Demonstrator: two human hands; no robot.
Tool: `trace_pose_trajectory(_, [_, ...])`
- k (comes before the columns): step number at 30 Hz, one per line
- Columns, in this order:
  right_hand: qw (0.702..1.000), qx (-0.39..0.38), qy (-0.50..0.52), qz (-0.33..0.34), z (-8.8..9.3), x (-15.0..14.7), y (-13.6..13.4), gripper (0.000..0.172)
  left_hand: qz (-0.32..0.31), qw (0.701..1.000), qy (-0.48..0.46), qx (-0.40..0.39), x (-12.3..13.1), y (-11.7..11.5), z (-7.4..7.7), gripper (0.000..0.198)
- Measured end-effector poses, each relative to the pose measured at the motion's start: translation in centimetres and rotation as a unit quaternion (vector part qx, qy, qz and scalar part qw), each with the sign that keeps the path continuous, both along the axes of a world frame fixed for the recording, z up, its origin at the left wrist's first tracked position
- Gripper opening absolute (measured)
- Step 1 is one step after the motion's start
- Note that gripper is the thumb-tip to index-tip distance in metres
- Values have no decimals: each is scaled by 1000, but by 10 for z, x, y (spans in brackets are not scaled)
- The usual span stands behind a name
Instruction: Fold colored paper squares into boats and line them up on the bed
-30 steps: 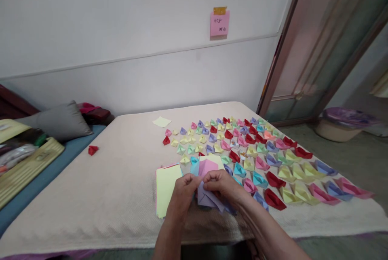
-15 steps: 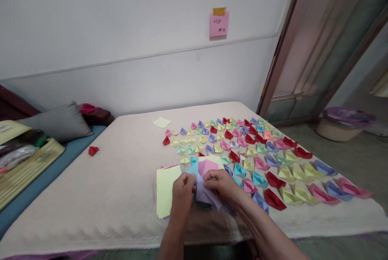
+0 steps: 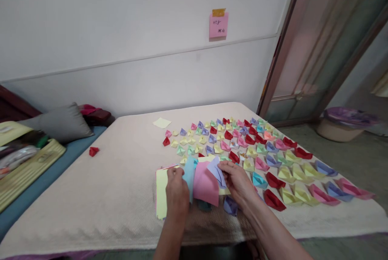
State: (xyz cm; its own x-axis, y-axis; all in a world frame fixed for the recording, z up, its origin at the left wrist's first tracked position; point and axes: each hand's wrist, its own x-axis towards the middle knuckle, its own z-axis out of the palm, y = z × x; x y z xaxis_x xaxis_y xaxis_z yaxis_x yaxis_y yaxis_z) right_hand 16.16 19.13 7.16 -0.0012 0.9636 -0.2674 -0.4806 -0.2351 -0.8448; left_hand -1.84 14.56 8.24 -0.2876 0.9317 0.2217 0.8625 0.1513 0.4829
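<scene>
Jutting from the pinching right hand [image 3: 238,181] toward left hand [image 3: 178,191] (grip unclear) — purple paper [image 3: 216,172].

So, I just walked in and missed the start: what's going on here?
A person's right hand holds a folded lavender paper by a pink sheet. The left hand is by the yellow-topped paper stack and a light blue sheet; whether it grips anything is unclear. Rows of colorful folded paper boats sit on the cream cloth.

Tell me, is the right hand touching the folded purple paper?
Touching: the head view shows the right hand pinching the folded purple paper by its edge.
</scene>
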Motion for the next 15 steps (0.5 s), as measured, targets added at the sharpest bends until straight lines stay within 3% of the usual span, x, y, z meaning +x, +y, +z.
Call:
trace_pose_trajectory(4, [1000,6,4,12,-1,1,0,17,66,991,74,-86,-27,-3,4,25])
trace_pose_trajectory(10, [1000,8,3,29,0,2,-1,17,60,980,110,-156,-49,-14,2,27])
trace_pose_trajectory(13, [999,11,-1,50,3,-1,-3,20,53,978,144,-140,-46,-14,4,21])
trace_pose_trajectory(15, [998,12,-4,59,5,-2,-5,20,55,982,160,-79,-40,-11,5,22])
